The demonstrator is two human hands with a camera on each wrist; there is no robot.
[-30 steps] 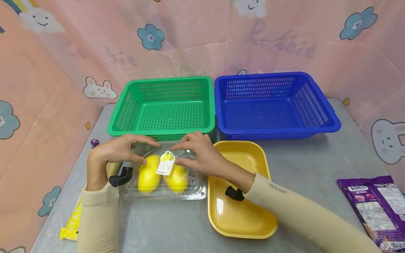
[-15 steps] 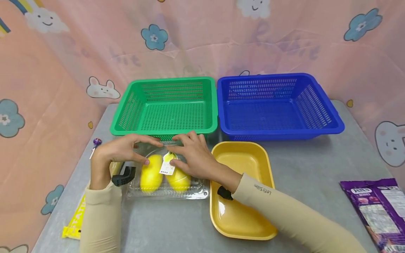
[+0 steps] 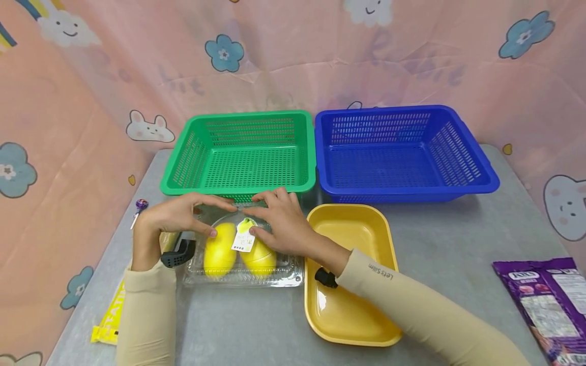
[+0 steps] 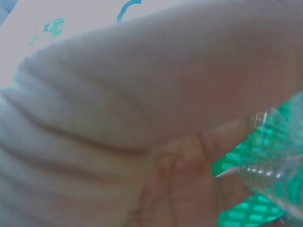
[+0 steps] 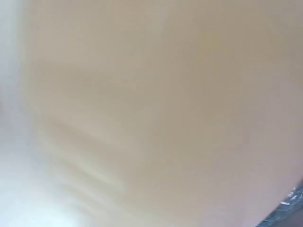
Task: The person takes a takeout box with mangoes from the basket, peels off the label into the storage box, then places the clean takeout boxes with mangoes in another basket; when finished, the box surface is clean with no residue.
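Observation:
In the head view, a clear plastic clamshell box (image 3: 286,277) holds two yellow mangoes (image 3: 220,251) under a white label (image 3: 244,241). My left hand (image 3: 178,216) grips the box's far left part, thumb on the lid and fingers at the back edge. From the right, my right hand (image 3: 284,223) holds the lid's far side, thumb beside the label, fingers bent over the top. Ridged clear plastic (image 4: 265,172) meets the left fingers in the left wrist view. Blurred skin fills most of the right wrist view, hiding the right fingertips.
Behind the box stands a green basket (image 3: 238,190), with a blue basket (image 3: 407,192) beside it. A yellow tray (image 3: 352,325) lies under the right forearm. Left are a lollipop (image 3: 141,204) and a yellow packet (image 3: 110,320); a purple bag (image 3: 545,305) lies far right.
My right hand has shifted slightly left over the lid, and its forearm has swung down a little. The left hand keeps its place on the box.

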